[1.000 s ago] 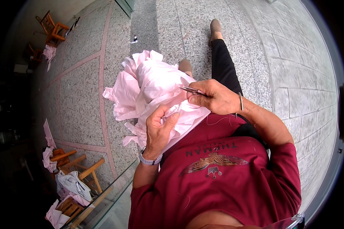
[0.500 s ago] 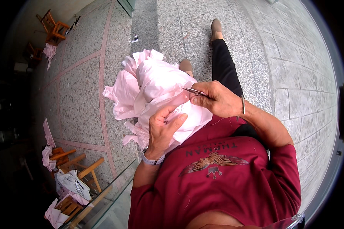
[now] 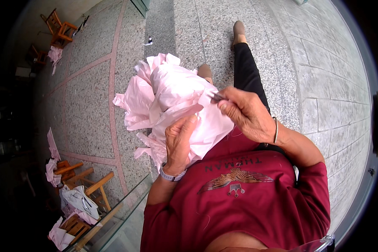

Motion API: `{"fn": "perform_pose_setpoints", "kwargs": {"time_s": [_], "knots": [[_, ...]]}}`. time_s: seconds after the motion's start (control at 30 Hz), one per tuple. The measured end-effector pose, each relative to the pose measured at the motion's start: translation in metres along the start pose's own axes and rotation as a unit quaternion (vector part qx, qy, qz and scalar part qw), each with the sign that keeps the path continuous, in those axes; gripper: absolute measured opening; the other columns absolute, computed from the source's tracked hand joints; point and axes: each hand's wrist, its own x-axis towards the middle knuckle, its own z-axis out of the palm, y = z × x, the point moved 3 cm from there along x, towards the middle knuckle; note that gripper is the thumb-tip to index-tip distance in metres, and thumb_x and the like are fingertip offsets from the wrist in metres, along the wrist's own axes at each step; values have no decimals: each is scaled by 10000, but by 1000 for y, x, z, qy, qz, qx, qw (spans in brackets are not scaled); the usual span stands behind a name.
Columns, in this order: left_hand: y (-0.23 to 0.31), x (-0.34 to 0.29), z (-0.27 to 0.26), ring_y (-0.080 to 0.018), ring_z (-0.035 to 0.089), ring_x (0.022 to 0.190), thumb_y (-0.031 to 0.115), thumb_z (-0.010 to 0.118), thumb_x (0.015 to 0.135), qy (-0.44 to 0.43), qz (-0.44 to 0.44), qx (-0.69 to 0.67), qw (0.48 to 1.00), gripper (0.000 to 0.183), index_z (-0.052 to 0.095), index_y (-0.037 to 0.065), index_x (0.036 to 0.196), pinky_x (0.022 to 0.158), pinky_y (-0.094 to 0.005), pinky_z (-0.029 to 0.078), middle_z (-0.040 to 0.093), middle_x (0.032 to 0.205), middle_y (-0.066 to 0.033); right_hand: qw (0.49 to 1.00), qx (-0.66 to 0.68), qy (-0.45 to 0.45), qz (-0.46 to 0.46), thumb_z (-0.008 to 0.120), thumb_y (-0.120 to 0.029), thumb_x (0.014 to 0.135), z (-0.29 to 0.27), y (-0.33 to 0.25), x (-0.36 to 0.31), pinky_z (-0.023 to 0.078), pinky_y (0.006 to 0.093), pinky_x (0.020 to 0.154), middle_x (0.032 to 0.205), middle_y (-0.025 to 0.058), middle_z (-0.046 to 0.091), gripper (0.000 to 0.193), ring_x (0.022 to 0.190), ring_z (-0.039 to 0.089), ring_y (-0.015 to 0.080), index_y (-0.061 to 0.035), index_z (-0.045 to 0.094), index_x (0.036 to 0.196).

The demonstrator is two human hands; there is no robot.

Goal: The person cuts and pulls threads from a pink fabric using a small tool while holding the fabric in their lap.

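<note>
A large bundle of thin pale pink fabric lies bunched over my lap. My left hand is closed on a fold of it, thumb and index finger pinching the raised edge. In my right hand are small metal thread snips, their tip pointing left at the fabric. The snips are slightly blurred, and my fingers hide their handle, so I cannot tell whether the blades are parted. A gap separates my two hands, with a smooth stretch of the fabric between them.
Wooden chairs stand at the far left. More pink cloth hangs over wooden furniture at the lower left, beside a glass panel. A small black-and-white item lies on the speckled floor. My shoe rests ahead.
My right hand has drawn back slightly to the right with the snips. My left hand has shifted up a little and now holds a fold of the fabric raised.
</note>
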Motion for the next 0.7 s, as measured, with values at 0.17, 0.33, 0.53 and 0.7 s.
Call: {"fn": "perform_pose_setpoints", "kwargs": {"time_s": [0.17,0.33,0.53,0.7], "knots": [[0,0,-2,-43,560,831,187,600,1001,-2,7,13,1000,257,728,-31,1046,763,-222,456,686,901,3,996,21,-79,25,505,-92,1018,19,12,-14,471,312,619,687,82,585,164,642,584,157,35,609,1008],[8,-3,7,-39,554,798,185,600,1000,0,2,-5,1000,254,727,-33,1029,741,-229,460,675,867,6,995,47,-79,23,510,-84,1010,24,17,-15,469,315,609,677,75,593,164,618,579,160,36,621,1016],[0,-3,1,-38,565,789,180,592,1006,-13,-13,-21,1000,255,724,-38,1016,720,-219,467,674,866,7,995,59,-68,30,560,-70,959,24,17,-14,478,392,576,651,175,592,137,593,630,286,25,634,1025],[2,-4,3,-32,566,793,182,583,1012,-17,-17,-34,999,257,721,-35,1009,714,-211,467,673,872,9,995,53,-80,33,527,-76,990,24,16,-14,474,338,607,672,104,588,157,624,596,197,38,625,1039]]}}
